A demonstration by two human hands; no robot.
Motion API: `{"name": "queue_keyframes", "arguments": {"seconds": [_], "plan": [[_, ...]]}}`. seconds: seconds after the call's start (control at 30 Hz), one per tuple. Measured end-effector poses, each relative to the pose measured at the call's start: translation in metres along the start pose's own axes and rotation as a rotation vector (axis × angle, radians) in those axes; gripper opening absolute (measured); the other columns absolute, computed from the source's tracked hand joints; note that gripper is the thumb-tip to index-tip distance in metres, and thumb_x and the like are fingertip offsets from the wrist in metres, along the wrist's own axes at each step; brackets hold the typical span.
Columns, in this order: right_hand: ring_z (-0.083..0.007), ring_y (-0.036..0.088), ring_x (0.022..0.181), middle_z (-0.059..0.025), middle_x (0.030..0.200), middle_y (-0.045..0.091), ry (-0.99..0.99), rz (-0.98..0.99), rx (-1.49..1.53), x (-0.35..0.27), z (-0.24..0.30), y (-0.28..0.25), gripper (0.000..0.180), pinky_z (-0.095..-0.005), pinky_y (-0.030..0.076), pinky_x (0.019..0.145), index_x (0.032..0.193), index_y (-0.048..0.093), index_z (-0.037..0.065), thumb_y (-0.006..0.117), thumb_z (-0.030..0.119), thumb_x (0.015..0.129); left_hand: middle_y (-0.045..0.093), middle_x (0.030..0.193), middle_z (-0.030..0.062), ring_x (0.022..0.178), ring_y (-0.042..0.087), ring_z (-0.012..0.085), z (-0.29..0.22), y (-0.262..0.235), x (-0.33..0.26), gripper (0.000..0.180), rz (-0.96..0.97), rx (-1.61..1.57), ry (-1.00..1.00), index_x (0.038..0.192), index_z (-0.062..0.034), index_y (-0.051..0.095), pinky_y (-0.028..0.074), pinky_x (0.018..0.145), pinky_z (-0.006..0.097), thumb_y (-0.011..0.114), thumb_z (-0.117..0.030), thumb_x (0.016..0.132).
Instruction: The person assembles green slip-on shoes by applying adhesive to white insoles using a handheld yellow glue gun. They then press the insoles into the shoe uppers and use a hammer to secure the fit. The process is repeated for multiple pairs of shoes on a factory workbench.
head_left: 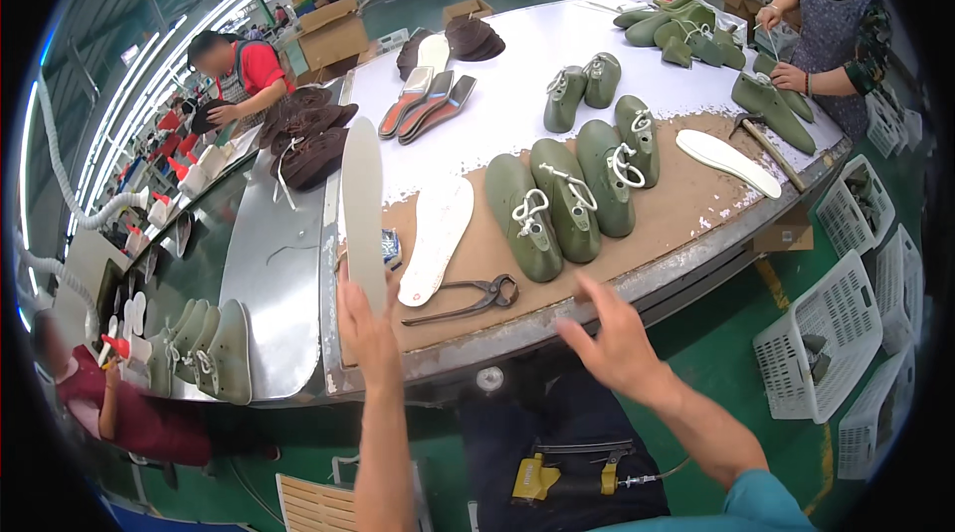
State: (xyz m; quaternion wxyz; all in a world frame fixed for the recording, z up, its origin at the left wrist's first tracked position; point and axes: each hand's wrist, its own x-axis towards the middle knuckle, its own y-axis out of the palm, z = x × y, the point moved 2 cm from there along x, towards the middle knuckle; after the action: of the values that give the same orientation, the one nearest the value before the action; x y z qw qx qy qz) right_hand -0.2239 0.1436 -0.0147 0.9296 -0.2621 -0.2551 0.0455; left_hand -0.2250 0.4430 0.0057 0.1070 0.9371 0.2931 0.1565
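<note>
My left hand (371, 333) grips the lower end of a pale grey insole (363, 199), which stands upright above the table's left corner. My right hand (622, 348) hovers over the front edge of the table with its fingers apart and nothing in it. Between the hands, black-jawed pincers (492, 295) lie on the brown board (448, 331). Beside the held insole rests a white insole (438, 234), and a small blue and white box (392, 250) is partly behind it. Several green shoe lasts (522, 219) with white cords sit beyond the right hand.
Another white insole (729, 162) and a hammer (774, 152) lie at right. Dark brown shoe uppers (316, 156) are piled at left. White plastic baskets (821, 338) stand on the floor at right. A person (841, 35) handles lasts across the table; two more people are at left.
</note>
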Motion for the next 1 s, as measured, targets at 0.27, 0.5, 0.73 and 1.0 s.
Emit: {"name": "queue_keyframes", "arguments": {"seconds": [0.27, 0.5, 0.73, 1.0], "plan": [[-0.051, 0.069, 0.096, -0.0364, 0.107, 0.066, 0.103, 0.075, -0.277, 0.108, -0.03, 0.059, 0.059, -0.0532, 0.057, 0.087, 0.125, 0.054, -0.014, 0.075, 0.029, 0.091, 0.067, 0.125, 0.0148, 0.113, 0.067, 0.0232, 0.024, -0.018, -0.134, 0.033, 0.006, -0.333, -0.241, 0.132, 0.0058, 0.055, 0.055, 0.101, 0.038, 0.064, -0.004, 0.102], [-0.0374, 0.073, 0.091, -0.0227, 0.109, 0.073, 0.391, 0.064, 0.293, 0.115, -0.042, 0.053, 0.043, -0.0492, 0.056, 0.085, 0.115, 0.067, -0.011, 0.073, 0.024, 0.092, 0.057, 0.136, 0.0156, 0.126, 0.06, 0.0254, 0.028, -0.028, -0.114, 0.064, 0.082, -0.221, -0.285, 0.148, 0.0024, 0.036, 0.049, 0.109, 0.04, 0.061, 0.013, 0.089], [-0.018, 0.068, 0.098, -0.0096, 0.112, 0.073, 0.493, 0.215, 0.857, 0.07, -0.008, 0.051, 0.04, -0.033, 0.055, 0.089, 0.124, 0.066, -0.009, 0.075, 0.014, 0.093, 0.051, 0.145, 0.0158, 0.136, 0.053, 0.0287, 0.031, -0.004, -0.078, 0.08, 0.023, -0.138, -0.291, 0.155, -0.0012, 0.03, 0.042, 0.116, 0.042, 0.053, 0.019, 0.082], [-0.0368, 0.066, 0.119, -0.0164, 0.129, 0.068, -0.445, 0.343, 0.126, -0.026, 0.093, 0.018, 0.053, -0.0416, 0.054, 0.095, 0.124, 0.07, 0.007, 0.088, 0.028, 0.078, 0.067, 0.127, 0.0212, 0.115, 0.067, 0.0352, -0.003, -0.006, -0.135, 0.081, -0.099, -0.671, -0.563, 0.138, -0.005, 0.057, 0.054, 0.102, 0.053, 0.037, -0.074, 0.101]]}}
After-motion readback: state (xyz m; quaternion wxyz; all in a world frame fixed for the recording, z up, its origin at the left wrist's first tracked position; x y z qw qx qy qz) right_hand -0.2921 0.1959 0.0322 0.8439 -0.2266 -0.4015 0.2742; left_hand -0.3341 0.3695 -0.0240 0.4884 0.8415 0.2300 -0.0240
